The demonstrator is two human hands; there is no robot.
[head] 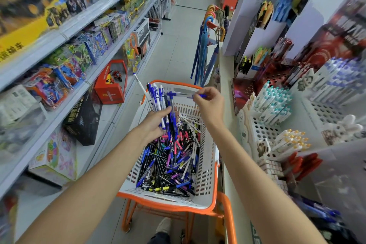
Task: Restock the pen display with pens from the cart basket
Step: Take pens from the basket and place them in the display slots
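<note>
The person stands over the white basket (208, 184) in the lower middle of the frame, where a thick heap of loose pens (170, 164) lies. The left hand (154, 125) is clenched round a bunch of blue and white pens (161, 101), held upright above the heap. Just right of it, the right hand (211, 105) pinches a single blue pen (184, 94) between thumb and fingers (198, 96), the pen lying level over the basket's far rim. The pen display (265, 123), white racks full of holes, sits on the worktop (225, 77) at the right of the frame, with many holes bare.

It looks to me like matching pens are being sorted out and gathered for the racks. To do it well, the single pen should join the bunch pointing the same way as the rest, so each one drops in tidily. The bunch fans out at the top, so the left grip wants to be firm low down. Then each kind should go to the rack that holds its like, one pen to a hole
</note>
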